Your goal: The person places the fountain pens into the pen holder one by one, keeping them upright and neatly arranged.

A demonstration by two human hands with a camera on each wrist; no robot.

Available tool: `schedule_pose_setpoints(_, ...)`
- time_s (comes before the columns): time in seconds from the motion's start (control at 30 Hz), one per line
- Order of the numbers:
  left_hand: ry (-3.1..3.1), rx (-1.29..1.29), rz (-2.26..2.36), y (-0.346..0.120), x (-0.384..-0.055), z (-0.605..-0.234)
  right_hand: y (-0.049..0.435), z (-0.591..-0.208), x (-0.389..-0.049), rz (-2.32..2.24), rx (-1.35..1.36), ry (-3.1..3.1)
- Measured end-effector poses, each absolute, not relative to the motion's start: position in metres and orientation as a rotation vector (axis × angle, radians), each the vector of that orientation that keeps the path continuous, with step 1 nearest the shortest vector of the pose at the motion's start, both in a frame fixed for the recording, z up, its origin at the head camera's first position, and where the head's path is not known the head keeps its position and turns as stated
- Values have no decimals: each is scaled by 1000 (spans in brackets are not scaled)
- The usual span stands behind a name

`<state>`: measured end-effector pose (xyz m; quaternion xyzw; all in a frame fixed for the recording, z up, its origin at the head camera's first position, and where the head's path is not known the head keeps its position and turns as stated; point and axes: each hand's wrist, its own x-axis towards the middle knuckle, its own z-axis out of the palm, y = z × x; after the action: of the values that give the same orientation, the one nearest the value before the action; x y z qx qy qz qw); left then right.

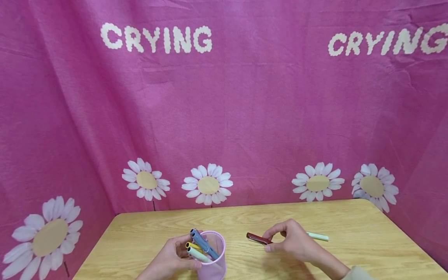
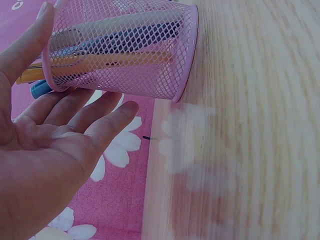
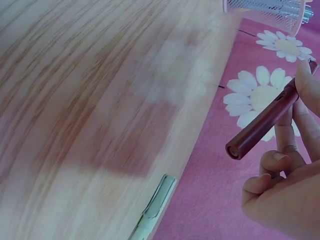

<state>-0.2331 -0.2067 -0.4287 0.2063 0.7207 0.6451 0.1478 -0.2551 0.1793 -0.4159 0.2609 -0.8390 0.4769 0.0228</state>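
On the left of the table, a pink mesh pen cup (image 1: pixel 212 268) holds several pens, among them a grey-blue pen (image 1: pixel 204 245), a yellow pen (image 2: pixel 125 58) and a pale green one. My left hand (image 1: pixel 173 254) holds the cup near its rim, thumb on one side and fingers on the other. Over the table to the right of the cup, my right hand (image 1: pixel 295 243) pinches a dark red pen (image 3: pixel 262 122) between thumb and fingers. One end of that pen points toward the cup.
A pale green pen (image 1: pixel 318 236) with a clip lies on the wooden table (image 1: pixel 231 221), partly behind my right hand in the head view. Pink cloth (image 1: pixel 245 116) with daisies and white lettering hangs behind and beside the table.
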Motion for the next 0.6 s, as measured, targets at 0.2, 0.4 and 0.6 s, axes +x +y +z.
schedule_pose_setpoints(0.2,2097,597,1837,-207,-233,-428,172,-413,-252,1543,797,-2577)
schedule_pose_setpoints(0.4,2103,605,1833,-208,-232,-427,164,-409,-249,1554,838,-2539)
schedule_pose_setpoints(0.6,2104,607,1831,-208,-232,-427,156,-406,-247,1608,839,-2515)
